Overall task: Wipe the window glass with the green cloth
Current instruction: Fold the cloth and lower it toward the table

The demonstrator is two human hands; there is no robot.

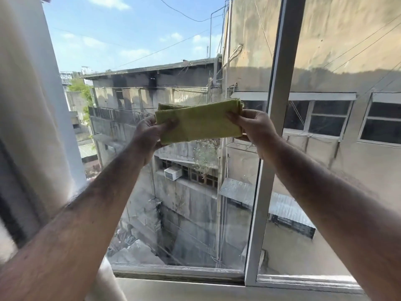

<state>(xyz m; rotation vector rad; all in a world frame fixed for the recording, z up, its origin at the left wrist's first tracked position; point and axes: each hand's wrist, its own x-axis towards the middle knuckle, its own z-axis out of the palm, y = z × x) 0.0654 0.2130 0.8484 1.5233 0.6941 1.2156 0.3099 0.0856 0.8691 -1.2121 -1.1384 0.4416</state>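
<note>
A folded green cloth (pixel 200 122) is stretched level between my two hands, in front of the window glass (pixel 186 213). My left hand (pixel 147 135) pinches its left end with thumb on top. My right hand (pixel 256 129) grips its right end. Both arms reach forward from the bottom corners of the view. I cannot tell whether the cloth touches the glass. The pane shows streaks and smudges low down.
A white vertical window frame (pixel 275 127) stands just right of my right hand, with a second pane (pixel 347 192) beyond it. A pale curtain (pixel 28 105) hangs at the left. The white sill (pixel 184 287) runs along the bottom. Buildings lie outside.
</note>
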